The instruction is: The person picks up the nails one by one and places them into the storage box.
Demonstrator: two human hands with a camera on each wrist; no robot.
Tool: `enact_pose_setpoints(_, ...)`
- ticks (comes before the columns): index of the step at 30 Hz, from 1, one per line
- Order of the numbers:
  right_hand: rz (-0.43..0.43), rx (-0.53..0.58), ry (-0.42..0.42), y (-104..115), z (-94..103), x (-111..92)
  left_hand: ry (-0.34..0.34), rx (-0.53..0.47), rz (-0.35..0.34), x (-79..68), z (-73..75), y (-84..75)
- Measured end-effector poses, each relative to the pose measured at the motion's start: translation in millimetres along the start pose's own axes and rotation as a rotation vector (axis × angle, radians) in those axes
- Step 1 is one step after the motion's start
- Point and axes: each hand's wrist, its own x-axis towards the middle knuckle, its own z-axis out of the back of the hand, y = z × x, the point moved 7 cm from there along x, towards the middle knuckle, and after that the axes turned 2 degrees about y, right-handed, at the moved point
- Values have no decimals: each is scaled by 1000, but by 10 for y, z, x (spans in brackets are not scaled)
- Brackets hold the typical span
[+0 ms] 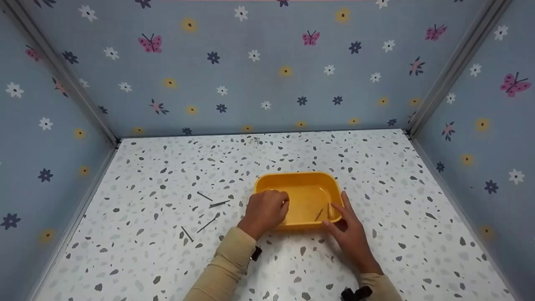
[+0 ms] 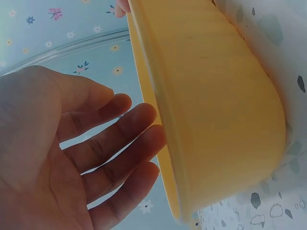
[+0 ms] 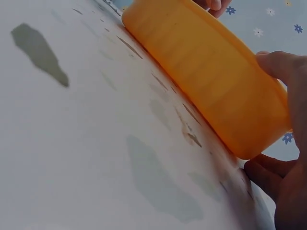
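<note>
A yellow plastic tub (image 1: 301, 198) stands on the speckled table. Two thin metal pieces, like nails (image 1: 319, 214), lie inside at its near right. My right hand (image 1: 349, 236) grips the tub's near right corner; in the right wrist view the thumb (image 3: 276, 64) is on the rim and other fingers are low at the base. Over the tub's left part is my left hand (image 1: 266, 210), its fingers loosely bent. The left wrist view shows those fingers (image 2: 127, 129) at the rim, thumb close to the index finger, with no object visible between them.
Several dark nails (image 1: 207, 222) lie scattered on the tabletop (image 1: 167, 175) to the left of the tub. Blue panels with flowers and butterflies (image 1: 267, 79) close off the back and both sides.
</note>
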Motion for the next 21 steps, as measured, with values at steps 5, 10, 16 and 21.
enact_pose_setpoints(5, 38, -1, 4, -35, 6, 3, -30, -11, -5, -37, 36, 40)
enact_pose_setpoints(10, 33, -33, 5, -26, 10, 3, -63, -36, -3, -75, 79, 96)
enact_pose_setpoints(16, 22, -2, -1, 127, 23, -19, -72, -43, 3, -107, 107, 171)
enact_pose_setpoints(21, 7, -2, 7, 356, 53, -59, -68, -32, 21, -139, 126, 251)
